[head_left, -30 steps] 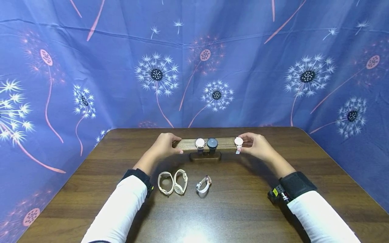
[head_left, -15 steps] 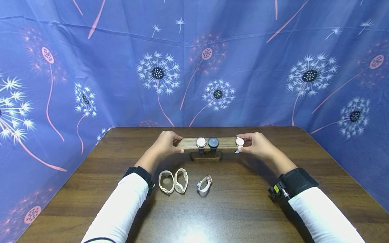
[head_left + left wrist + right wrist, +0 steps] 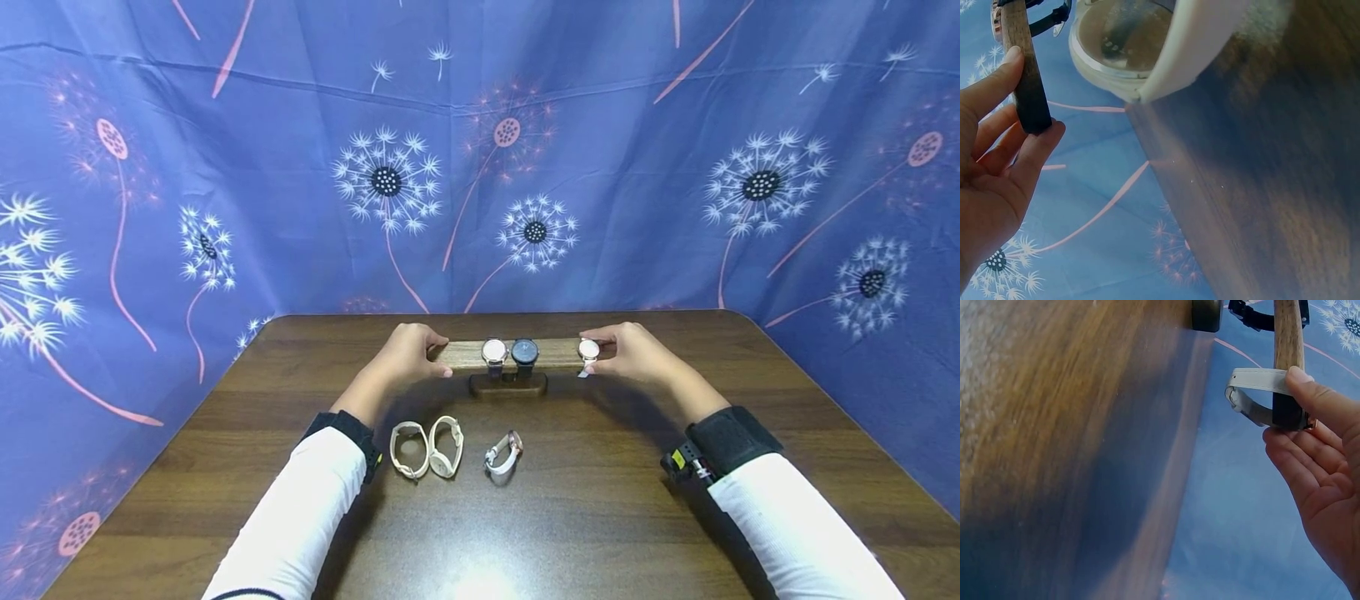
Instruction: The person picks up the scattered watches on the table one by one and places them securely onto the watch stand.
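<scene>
In the head view, a wooden bar on a dark base carries several watches. My left hand grips the bar's left end, thumb on one side and fingers on the other, as the left wrist view confirms. My right hand pinches the white-strapped wristwatch around the bar's right end. From the right wrist view, the thumb presses the white strap against the bar; the dial is mostly hidden. Mid-bar sit a pale-dial watch and a black watch.
Nearer on the brown table lie a cream watch, another cream watch touching it, and a small white-strapped watch. A blue dandelion-print curtain hangs behind the table's far edge.
Both hands stay at the bar's two ends. The loose lower part of the white strap at the right end has swung slightly left. The watches on the table have not moved.
</scene>
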Available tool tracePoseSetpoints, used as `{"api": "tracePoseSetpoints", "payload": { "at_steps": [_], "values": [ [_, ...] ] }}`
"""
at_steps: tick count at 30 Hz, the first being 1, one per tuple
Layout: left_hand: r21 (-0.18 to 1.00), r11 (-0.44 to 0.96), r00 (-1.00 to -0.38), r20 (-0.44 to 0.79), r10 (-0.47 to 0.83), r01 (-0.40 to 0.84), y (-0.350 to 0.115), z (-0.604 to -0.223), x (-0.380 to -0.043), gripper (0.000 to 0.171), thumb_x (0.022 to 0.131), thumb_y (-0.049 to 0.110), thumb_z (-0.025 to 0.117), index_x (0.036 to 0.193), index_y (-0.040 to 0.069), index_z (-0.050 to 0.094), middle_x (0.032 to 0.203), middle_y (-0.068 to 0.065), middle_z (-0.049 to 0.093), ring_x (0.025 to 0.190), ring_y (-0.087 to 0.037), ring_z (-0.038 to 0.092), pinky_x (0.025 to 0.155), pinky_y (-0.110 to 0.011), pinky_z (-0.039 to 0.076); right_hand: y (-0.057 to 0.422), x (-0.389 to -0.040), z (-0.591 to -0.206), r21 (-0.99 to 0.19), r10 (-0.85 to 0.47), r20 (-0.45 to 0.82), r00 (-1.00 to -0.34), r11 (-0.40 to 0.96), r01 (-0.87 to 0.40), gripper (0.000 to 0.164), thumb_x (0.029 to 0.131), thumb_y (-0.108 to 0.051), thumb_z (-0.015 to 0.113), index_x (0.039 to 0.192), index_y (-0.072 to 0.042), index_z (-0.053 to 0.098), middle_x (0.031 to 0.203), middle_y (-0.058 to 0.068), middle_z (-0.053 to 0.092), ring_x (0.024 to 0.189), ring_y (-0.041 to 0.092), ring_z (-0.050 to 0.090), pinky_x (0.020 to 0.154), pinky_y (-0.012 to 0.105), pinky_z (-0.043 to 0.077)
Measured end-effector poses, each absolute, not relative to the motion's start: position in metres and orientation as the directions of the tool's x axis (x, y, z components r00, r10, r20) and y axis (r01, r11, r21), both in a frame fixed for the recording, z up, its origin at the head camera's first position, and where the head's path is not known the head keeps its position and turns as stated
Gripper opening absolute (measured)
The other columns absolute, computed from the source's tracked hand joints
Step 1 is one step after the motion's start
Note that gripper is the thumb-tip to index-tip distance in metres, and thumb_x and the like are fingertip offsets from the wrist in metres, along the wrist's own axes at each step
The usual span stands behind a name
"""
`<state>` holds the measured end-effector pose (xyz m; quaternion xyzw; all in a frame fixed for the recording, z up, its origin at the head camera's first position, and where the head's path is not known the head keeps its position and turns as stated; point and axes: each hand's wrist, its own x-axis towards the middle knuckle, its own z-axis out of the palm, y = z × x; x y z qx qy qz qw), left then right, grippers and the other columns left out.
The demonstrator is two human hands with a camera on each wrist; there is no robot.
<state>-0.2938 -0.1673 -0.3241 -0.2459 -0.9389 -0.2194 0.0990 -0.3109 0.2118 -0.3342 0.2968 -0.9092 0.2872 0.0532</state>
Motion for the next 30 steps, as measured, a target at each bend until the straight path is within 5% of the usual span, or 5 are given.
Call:
{"api": "tracePoseSetpoints", "payload": {
  "at_steps": [30],
  "values": [
    [0.345, 0.796, -0.861, 0.305, 0.407, 0.498, -0.1672, -0.3258, -0.2943, 0.05, 0.07, 0.021, 0.089, 0.11, -0.003, 0.072, 0.099, -0.014, 0.072, 0.074, -0.014, 0.058, 0.068, -0.032, 0.051, 0.2106, -0.3149, -0.3322, -0.436, -0.547, 0.309, -0.778, 0.645, -0.627, 0.056, 0.072, -0.009, 0.086, 0.121, 0.009, 0.064, 0.103, 0.016, 0.072, 0.083, 0.016, 0.064, 0.07, 0.03, 0.053]
  ]
}}
